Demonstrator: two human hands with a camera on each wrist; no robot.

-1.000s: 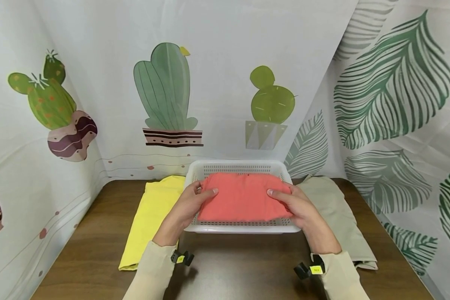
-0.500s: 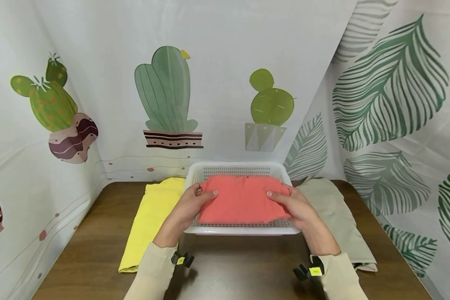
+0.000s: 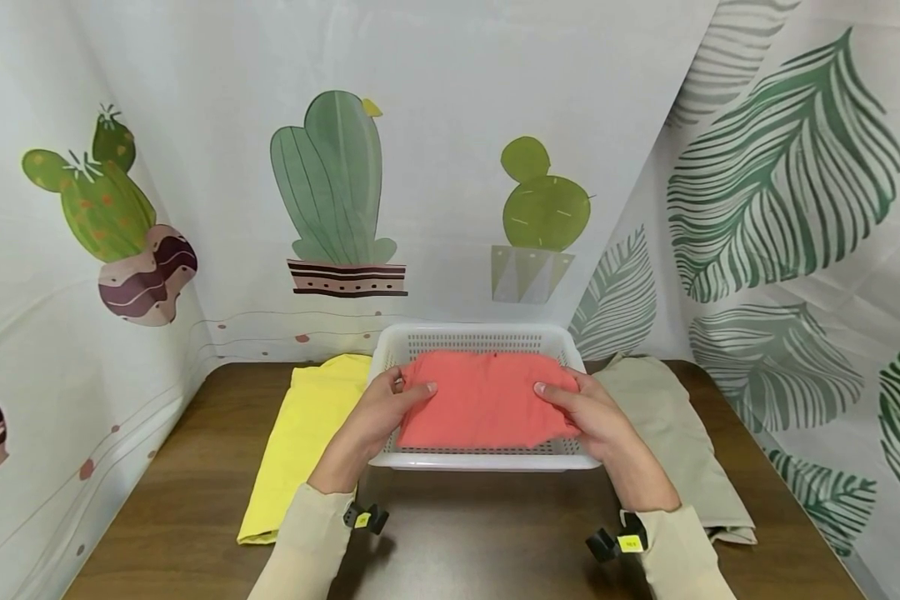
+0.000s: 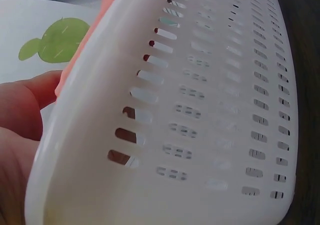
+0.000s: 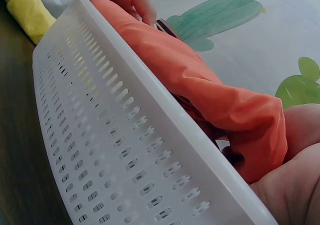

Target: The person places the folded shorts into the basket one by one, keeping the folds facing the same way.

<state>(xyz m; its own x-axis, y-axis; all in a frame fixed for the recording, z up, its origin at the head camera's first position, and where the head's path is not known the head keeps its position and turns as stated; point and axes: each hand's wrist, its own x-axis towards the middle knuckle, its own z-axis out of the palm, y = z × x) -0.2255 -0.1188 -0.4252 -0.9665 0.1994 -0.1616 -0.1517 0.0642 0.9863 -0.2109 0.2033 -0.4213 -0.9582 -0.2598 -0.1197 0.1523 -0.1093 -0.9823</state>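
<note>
A folded coral-red cloth (image 3: 487, 400) spans the opening of a white perforated plastic basket (image 3: 480, 460). At its left end my left hand (image 3: 378, 408) grips it, thumb on top and fingers underneath. My right hand (image 3: 596, 408) holds the right end the same way. In the right wrist view the cloth (image 5: 200, 80) bulges just above the rim of the basket (image 5: 125, 135), its right end drooping beside my fingers. The left wrist view is mostly filled by the basket wall (image 4: 200, 100), which hides most of the cloth.
A folded yellow garment (image 3: 307, 442) lies on the brown wooden table (image 3: 450, 533) left of the basket. To the right lies a grey-green folded garment (image 3: 667, 433), partly behind my right arm. A printed fabric backdrop (image 3: 442, 167) rises behind the table.
The view has shifted slightly, so everything sits a little lower in the picture. Both hands keep their hold on the coral-red cloth over the basket with almost no movement.
</note>
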